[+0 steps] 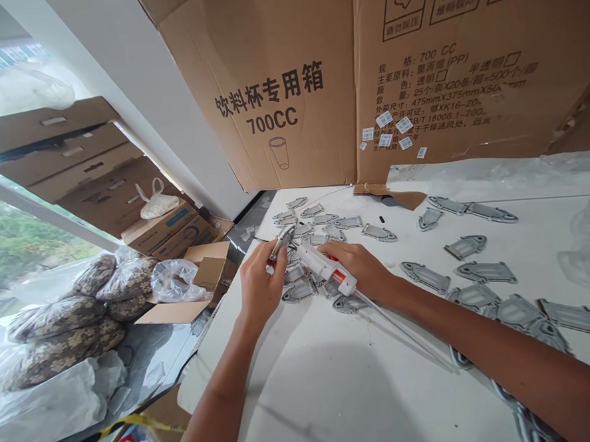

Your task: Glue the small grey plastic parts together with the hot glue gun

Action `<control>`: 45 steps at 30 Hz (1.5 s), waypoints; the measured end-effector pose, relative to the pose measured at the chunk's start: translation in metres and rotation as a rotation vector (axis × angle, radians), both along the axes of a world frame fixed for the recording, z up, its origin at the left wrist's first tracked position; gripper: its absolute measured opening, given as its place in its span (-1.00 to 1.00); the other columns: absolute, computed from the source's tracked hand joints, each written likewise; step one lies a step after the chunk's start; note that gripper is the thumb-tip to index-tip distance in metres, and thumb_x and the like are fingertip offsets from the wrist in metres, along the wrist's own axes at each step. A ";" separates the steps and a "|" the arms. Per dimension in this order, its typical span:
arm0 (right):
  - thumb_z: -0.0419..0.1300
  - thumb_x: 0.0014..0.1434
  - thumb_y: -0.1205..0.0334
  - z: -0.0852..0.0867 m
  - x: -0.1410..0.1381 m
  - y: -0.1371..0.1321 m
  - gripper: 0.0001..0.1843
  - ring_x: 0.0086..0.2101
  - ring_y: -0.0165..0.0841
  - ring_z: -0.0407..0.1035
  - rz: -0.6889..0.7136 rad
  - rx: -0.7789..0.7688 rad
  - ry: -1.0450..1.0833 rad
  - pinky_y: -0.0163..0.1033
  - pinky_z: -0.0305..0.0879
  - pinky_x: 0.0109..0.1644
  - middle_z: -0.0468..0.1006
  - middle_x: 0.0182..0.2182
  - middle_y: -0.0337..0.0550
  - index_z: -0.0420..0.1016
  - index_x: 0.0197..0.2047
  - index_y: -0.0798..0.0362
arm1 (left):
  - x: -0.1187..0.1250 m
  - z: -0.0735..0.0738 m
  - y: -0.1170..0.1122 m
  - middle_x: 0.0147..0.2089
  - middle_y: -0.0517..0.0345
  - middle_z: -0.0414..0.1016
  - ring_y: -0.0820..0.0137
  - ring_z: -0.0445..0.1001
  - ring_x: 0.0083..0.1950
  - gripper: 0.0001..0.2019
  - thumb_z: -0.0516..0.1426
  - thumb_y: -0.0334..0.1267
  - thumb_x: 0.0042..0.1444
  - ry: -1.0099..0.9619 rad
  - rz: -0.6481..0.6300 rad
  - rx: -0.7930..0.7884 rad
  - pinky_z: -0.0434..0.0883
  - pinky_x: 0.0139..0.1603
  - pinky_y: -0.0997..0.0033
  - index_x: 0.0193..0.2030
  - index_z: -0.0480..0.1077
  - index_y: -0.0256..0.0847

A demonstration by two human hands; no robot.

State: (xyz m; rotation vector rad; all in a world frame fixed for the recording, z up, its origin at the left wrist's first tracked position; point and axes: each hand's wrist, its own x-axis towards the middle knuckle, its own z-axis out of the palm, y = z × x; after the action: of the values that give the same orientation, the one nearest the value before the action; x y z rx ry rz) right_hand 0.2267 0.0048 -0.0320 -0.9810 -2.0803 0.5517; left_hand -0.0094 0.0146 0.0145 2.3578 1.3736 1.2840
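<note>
Cardboard [284, 41] backs the white bench's [305, 380] far edge. Near its far-left corner, the left hand [262, 279] pinches a grey piece [283, 239], probably light, stiff and best held by its rims; alongside, the right hand [360, 269] wraps a glue gun [319, 262] above scattered lookalikes [379, 233].

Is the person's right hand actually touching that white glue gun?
Touching. The head view shows the right hand holding the white glue gun, with no gap visible where they meet.
</note>
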 end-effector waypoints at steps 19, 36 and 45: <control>0.20 0.22 0.38 0.008 -0.001 -0.003 -0.60 -0.11 -0.17 0.53 0.010 -0.056 -0.007 -0.15 0.38 -0.01 0.63 -0.02 -0.06 0.45 0.13 0.01 | 0.002 0.003 -0.002 -0.30 0.15 0.47 0.39 0.38 -0.32 -0.88 0.11 -0.23 0.43 0.007 -0.013 0.025 0.35 -0.24 0.37 -0.10 0.47 -0.14; 0.12 0.21 0.37 0.008 0.003 -0.007 -0.66 -0.29 -0.28 0.43 -0.031 0.097 0.178 -0.24 0.27 -0.23 0.56 -0.22 -0.17 0.46 0.04 -0.03 | 0.008 0.009 0.000 -0.24 0.16 0.51 0.36 0.59 -0.35 -0.68 0.38 0.02 0.11 -0.688 -0.047 -0.519 0.54 -0.30 0.35 -0.21 0.53 -0.20; 0.10 0.20 0.39 0.003 0.001 -0.006 -0.72 -0.33 -0.32 0.36 -0.110 0.159 0.168 -0.27 0.20 -0.28 0.53 -0.25 -0.18 0.43 -0.03 -0.01 | 0.011 0.007 -0.002 -0.24 0.09 0.59 0.42 0.48 -0.31 -0.69 0.41 -0.05 0.06 -0.727 -0.076 -0.658 0.40 -0.39 0.49 -0.19 0.58 -0.22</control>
State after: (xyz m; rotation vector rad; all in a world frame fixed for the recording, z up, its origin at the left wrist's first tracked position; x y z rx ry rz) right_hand 0.2278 -0.0012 -0.0288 -0.9185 -1.8777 0.3922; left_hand 0.0013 0.0125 0.0212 1.3104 1.1843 1.2244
